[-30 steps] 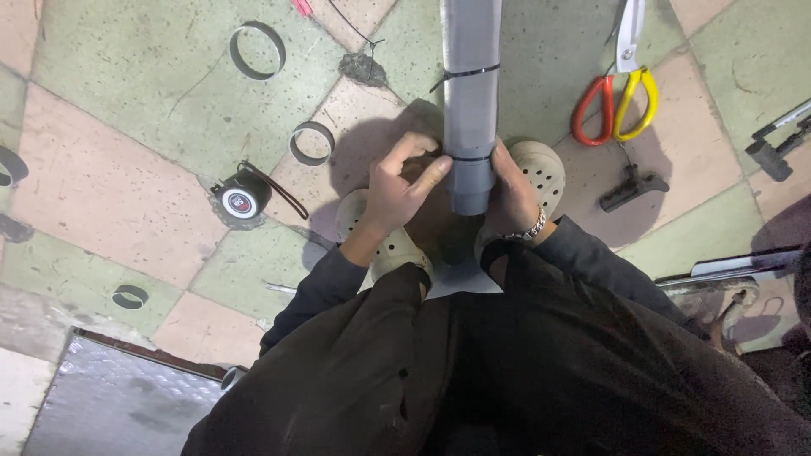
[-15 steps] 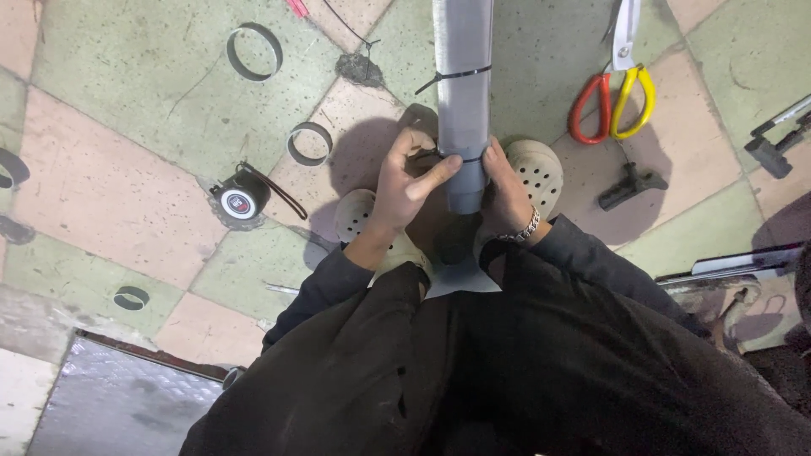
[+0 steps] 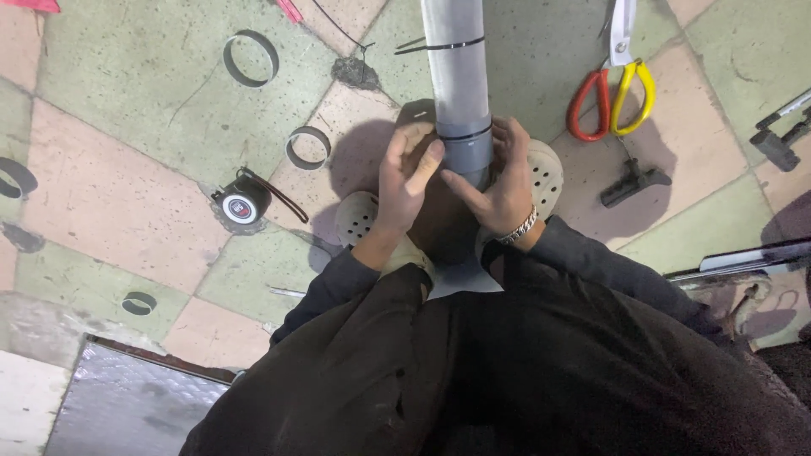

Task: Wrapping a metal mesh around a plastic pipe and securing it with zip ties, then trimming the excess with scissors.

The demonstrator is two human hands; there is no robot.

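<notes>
Tiled floor in worn green and pink squares fills the view from above. Both hands meet on a grey pipe (image 3: 457, 84) that rises toward the camera from between the person's feet. The left hand (image 3: 403, 181) curls around the pipe's left side, fingers closed against it. The right hand (image 3: 498, 184), with a bracelet at the wrist, presses the right side, thumb reaching across a dark band (image 3: 465, 133) on the pipe. A thin tie (image 3: 448, 46) circles the pipe farther up. Pale perforated clogs (image 3: 545, 173) show just beside the hands. To the left lie a tape measure (image 3: 243, 203) and cut pipe rings (image 3: 308, 148). Far right lie scissors (image 3: 612, 80) with red and yellow handles.

The band could slip or sit crooked if either hand loosens, since the smooth pipe gives little friction. Loose rings near the feet could roll underfoot.
</notes>
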